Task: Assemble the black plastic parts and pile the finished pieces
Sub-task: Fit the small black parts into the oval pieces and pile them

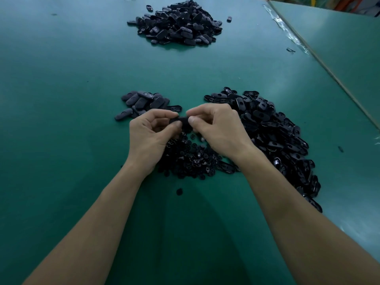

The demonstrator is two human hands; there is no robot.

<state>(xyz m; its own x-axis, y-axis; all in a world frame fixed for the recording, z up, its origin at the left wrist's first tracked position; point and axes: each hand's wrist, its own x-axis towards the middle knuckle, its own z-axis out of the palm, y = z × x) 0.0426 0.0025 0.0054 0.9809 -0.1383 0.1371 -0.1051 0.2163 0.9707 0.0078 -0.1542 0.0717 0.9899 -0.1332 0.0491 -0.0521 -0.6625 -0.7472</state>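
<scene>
While both forearms are reaching forward over the green desk (61, 99), the left hand (150, 136) and the right hand (218, 128) are meeting at the middle. Both are pinching one black plastic part (182, 120) between thumb and curled fingers, the left hand at its left end and the right hand at its right end. That part is being held off the desk, just above a low heap of small round black pieces (191, 159) that is lying under and between the wrists. Just beyond the left hand, a small pile of matte oblong pieces (141, 102) is resting on the desk. Beside and behind the right hand, a much larger heap of glossy open shells (273, 138) is spreading down toward the near right. Far across the desk, well apart from the hands, another big pile of oblong pieces (178, 23) is lying, with one stray piece (229, 19) sitting just to its right. One lone round piece (179, 191) is lying between the forearms. Whether the held part is a single piece or two pressed together cannot be told.
</scene>
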